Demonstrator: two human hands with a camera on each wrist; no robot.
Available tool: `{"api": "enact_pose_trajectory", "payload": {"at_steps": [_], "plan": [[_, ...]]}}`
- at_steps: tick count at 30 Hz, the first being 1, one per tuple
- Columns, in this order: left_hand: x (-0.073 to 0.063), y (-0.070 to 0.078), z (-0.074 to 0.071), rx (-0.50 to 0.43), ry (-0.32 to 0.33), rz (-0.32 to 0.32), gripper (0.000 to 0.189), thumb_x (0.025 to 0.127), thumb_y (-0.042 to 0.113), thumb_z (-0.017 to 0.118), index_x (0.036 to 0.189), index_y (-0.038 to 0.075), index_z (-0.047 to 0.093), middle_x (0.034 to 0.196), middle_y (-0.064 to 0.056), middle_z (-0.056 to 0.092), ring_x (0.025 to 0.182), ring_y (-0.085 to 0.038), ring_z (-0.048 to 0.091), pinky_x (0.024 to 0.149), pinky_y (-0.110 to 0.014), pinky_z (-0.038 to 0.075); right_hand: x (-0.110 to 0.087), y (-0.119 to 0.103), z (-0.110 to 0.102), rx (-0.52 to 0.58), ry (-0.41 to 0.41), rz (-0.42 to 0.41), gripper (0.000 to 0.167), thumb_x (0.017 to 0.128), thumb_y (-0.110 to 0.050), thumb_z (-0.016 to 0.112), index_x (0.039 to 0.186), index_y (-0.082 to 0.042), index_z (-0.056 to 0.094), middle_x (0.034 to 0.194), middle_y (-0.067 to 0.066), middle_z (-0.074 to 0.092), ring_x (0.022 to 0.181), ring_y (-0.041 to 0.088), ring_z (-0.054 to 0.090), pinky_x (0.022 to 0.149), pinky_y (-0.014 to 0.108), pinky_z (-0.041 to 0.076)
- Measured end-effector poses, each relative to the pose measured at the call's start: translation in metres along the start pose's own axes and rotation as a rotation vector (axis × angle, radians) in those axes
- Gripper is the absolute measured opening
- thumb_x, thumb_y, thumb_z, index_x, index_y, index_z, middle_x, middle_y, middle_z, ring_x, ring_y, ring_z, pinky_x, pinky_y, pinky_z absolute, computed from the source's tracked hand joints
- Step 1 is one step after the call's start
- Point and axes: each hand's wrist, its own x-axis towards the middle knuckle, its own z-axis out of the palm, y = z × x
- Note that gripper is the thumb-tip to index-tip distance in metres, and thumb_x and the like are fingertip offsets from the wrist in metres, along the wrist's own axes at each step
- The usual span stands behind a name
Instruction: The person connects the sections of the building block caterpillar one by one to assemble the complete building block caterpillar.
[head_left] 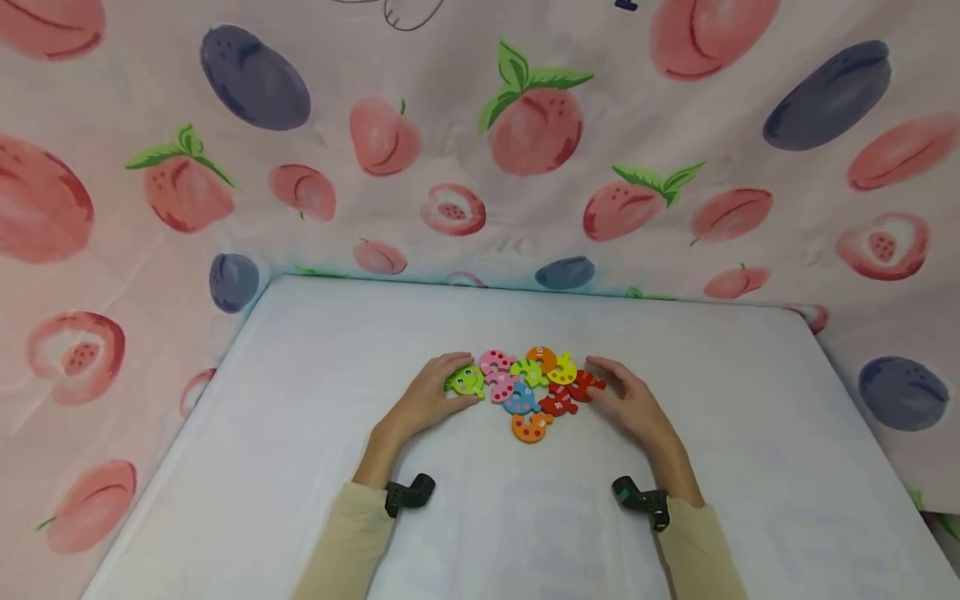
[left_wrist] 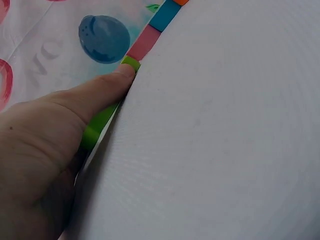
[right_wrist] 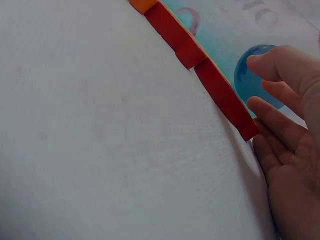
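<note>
Left hand [head_left: 429, 395] pinches a smiling green piece [head_left: 468, 382], numbered pieces [head_left: 517, 403] at its three o'clock; right hand [head_left: 633, 407], fingers parted, gripping nothing, has a red piece [head_left: 582, 387] at ten o'clock.

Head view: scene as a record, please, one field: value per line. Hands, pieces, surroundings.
left hand: grips green face
right hand: beside far-right red piece, contact unclear
other pieces: pinks, striped green, upper orange, yellow, blue, inner red
nearest wearer: lower orange
wrists: black cameras
sleeves: beige
surface: white tabletop
backdrop: fruit-print cloth
</note>
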Motion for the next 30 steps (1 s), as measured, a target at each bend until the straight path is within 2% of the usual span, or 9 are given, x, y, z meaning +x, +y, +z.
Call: {"api": "enact_pose_trajectory", "payload": {"at_steps": [13, 21, 30], "plan": [[0.0022, -0.0032, -0.0003, 0.045, -0.018, 0.023, 0.063, 0.087, 0.034, 0.072, 0.142, 0.017, 0.049, 0.151, -0.001, 0.043, 0.143, -0.024, 0.037, 0.118, -0.044, 0.033, 0.0001, -0.0013, 0.0015, -0.046, -0.077, -0.023, 0.067, 0.086, -0.02, 0.072, 0.146, -0.016, 0.041, 0.151, 0.011, 0.04, 0.143, 0.033, 0.031, 0.119, 0.055, 0.024], [-0.0006, -0.0016, -0.001, 0.011, -0.011, -0.004, 0.064, 0.087, 0.033, 0.071, 0.144, 0.019, 0.047, 0.153, 0.0, 0.043, 0.143, -0.024, 0.036, 0.117, -0.046, 0.032, 0.001, -0.0014, 0.0036, -0.131, -0.073, -0.057, 0.06, 0.087, -0.019, 0.07, 0.141, -0.012, 0.046, 0.148, 0.015, 0.042, 0.14, 0.036, 0.034, 0.116, 0.057, 0.029], [-0.0013, -0.0027, -0.0011, 0.018, 0.001, 0.008, 0.064, 0.087, 0.031, 0.072, 0.144, 0.016, 0.047, 0.153, -0.001, 0.041, 0.144, -0.024, 0.035, 0.118, -0.044, 0.032, -0.0018, -0.0034, 0.0059, -0.229, -0.05, -0.061, 0.055, 0.087, -0.02, 0.069, 0.138, -0.012, 0.05, 0.145, 0.016, 0.046, 0.135, 0.037, 0.038, 0.112, 0.06, 0.033]]}}
